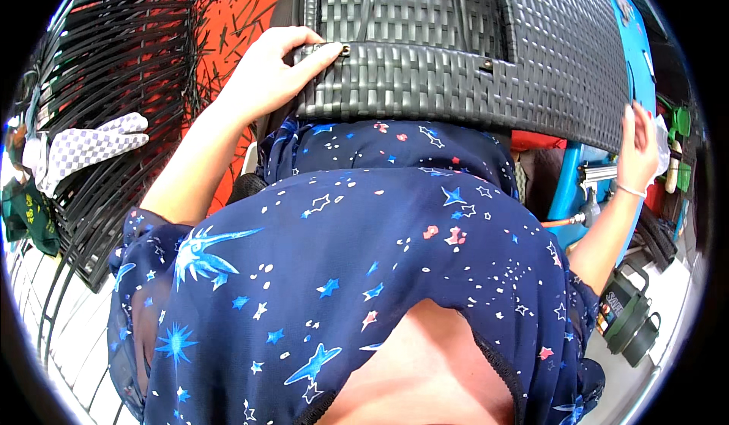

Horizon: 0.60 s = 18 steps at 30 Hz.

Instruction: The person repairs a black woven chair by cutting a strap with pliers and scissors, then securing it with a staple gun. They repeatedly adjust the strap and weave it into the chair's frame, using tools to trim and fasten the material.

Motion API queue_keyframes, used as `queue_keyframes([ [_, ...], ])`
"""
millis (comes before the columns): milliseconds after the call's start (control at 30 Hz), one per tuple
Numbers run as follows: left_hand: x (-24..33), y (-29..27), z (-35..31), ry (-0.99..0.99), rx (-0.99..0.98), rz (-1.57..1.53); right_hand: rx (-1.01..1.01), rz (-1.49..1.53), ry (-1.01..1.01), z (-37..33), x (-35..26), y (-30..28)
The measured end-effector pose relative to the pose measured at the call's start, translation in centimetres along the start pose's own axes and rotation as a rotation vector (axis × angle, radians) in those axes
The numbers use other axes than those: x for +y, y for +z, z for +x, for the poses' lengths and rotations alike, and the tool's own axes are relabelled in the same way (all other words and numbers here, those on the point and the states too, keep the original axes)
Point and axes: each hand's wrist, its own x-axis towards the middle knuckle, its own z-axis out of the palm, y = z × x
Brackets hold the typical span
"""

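A black woven wicker panel [410,80] rests across my lap, with a raised woven border around a recessed part. My left hand [277,72] grips its left corner, the thumb lying on the border beside a small metal fitting [345,50]. A second small fitting [487,64] sits farther right on the same border. Beyond the panel's right edge, my right hand [639,152] is raised over the blue work surface [642,57], fingers pointing up and a little apart. Nothing shows between them. Clear plastic [662,148] lies right beside this hand.
Black curved strips [125,83] hang in a dense bundle at left, with a checkered glove [95,146] against them. Black offcuts litter the red surface [220,53]. A metal air-tool fitting with an orange hose [562,221] is near my right forearm. A dark green jug [630,322] stands below.
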Motion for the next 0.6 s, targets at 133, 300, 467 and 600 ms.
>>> queue_keyframes([
  [133, -0.5, -0.4, 0.3, -0.022, -0.095, -0.144, -0.16, 0.147, -0.364, 0.6, -12.9, 7.5],
  [300, -1.6, 1.0, -0.2, 0.109, 0.045, -0.133, -0.405, 0.3, -0.725, -1.3, -21.0, 15.6],
  [467, -1.9, 1.8, 0.1, 0.138, 0.086, -0.232, -0.568, 0.423, -0.715, -2.1, -21.6, 18.2],
  [600, -1.6, 1.9, 1.1, 0.257, 0.101, -0.329, -0.631, 0.412, -0.65, -1.6, -21.7, 18.1],
])
